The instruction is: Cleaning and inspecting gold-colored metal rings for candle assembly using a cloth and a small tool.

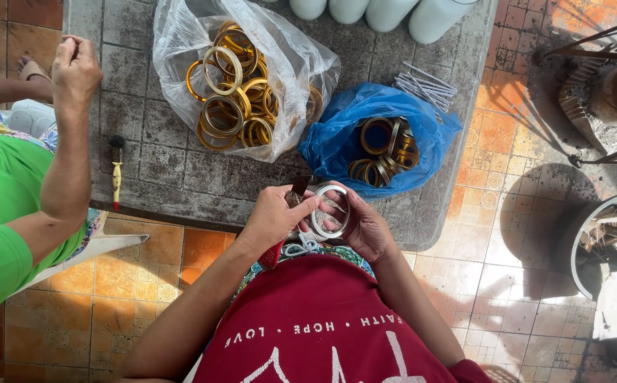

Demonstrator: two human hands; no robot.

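Note:
My right hand [366, 225] cradles a silver metal ring [330, 211] from below and the right. My left hand [273, 216] grips a dark narrow tool [299, 189] whose end rests at the ring's upper left edge. Both hands hover at the near edge of a grey tiled slab [166, 167], above my red shirt. A white string [301, 247] lies just under my left hand.
A clear plastic bag [241, 74] of gold rings and a blue bag [379, 138] of more rings lie on the slab. Thin metal rods [425, 85] and white cylinders [386, 10] sit beyond. Another person's arm [67, 142] is at left, a small brush [117, 174] beside it. A bucket [610, 245] stands at right.

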